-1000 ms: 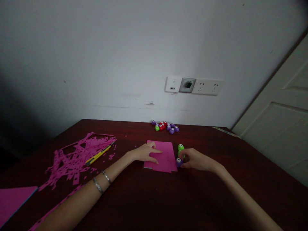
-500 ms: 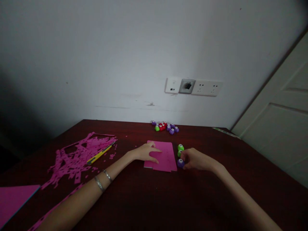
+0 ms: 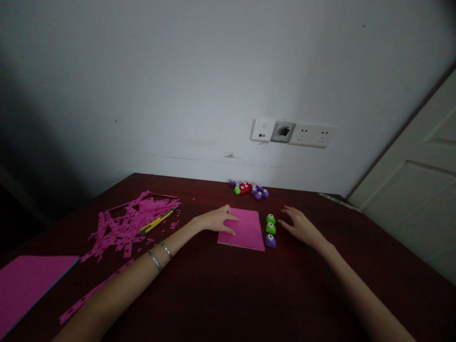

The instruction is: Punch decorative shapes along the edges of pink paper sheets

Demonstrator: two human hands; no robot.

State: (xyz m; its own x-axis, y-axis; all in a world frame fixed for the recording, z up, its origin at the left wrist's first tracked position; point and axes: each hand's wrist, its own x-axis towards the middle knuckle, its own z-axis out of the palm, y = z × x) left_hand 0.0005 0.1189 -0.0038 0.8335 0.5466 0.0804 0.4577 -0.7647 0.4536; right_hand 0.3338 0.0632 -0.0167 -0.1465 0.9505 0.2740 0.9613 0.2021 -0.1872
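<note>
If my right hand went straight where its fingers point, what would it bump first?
Probably the farther green eye toy, just left of your right hand. How high the hand sits is hard to tell, though, so it might pass over instead.

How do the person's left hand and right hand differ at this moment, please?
The left hand rests on the pink paper, while the right hand is beside the green pieces. The left forearm wears two bracelets; the right forearm shows none. Both hands are open.
</note>
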